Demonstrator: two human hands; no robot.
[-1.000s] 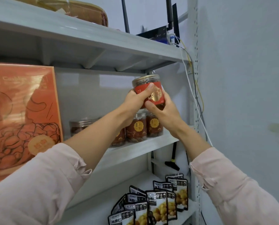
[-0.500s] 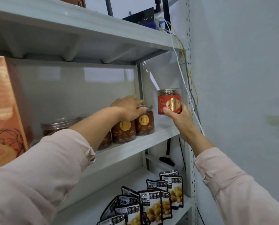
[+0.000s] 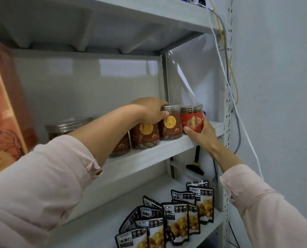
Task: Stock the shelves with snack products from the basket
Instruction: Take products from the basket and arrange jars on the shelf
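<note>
Red jar [image 3: 192,120] 1, right hand [image 3: 201,136] gripping it

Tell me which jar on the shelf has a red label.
The rightmost jar, gripped by the right hand; the jars to its left are brown with yellow labels.

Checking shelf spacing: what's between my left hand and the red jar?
Only the brown jar the left hand grips, beside the red jar; head view.
</note>
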